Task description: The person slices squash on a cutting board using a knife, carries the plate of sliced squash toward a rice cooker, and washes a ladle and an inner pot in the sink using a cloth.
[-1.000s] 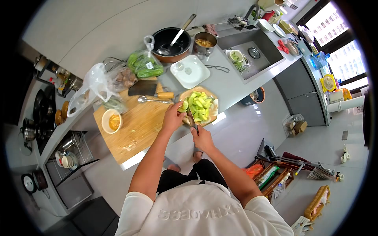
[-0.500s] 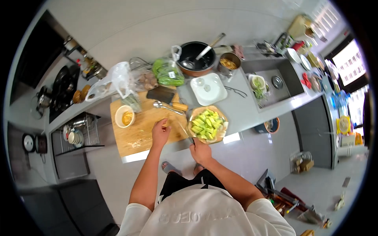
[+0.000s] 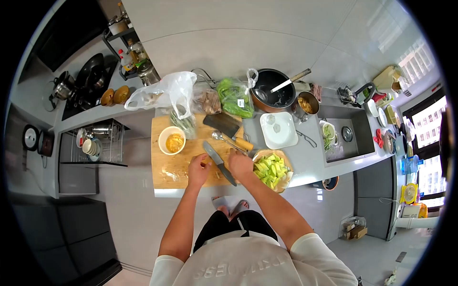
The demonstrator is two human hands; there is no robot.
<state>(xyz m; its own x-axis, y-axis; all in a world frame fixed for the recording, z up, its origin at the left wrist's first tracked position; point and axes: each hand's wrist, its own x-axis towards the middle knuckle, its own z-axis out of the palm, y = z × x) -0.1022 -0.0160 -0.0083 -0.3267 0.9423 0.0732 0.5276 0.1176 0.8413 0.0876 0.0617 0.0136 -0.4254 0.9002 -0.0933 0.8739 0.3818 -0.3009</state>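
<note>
My left hand (image 3: 199, 171) is over the cutting board (image 3: 167, 178), fingers curled in; what they hold, if anything, is too small to make out. Between my hands a knife (image 3: 220, 163) lies slanted on the board. To its right my right hand (image 3: 241, 165) has bent fingers by the end of a metal spoon-like utensil (image 3: 228, 140); its grip is hidden. A cleaver (image 3: 221, 124) with a wooden handle (image 3: 244, 143) lies just beyond. At the board's left is a cup (image 3: 166, 148) with beaten-egg-like yellow contents. Green cut pieces (image 3: 272, 170) fill a plate (image 3: 287, 184) at right.
Plastic bags (image 3: 168, 93), bagged greens (image 3: 234, 98) and a black wok (image 3: 274, 88) line the wall. A white square dish (image 3: 278, 131) and a metal pot (image 3: 305, 106) stand before the sink (image 3: 358, 145). Bottles (image 3: 128, 62) are at left.
My right hand has let go of the knife, which now lies on the board, and moved to the spoon-like utensil. The view has shifted, so the counter appears farther right.
</note>
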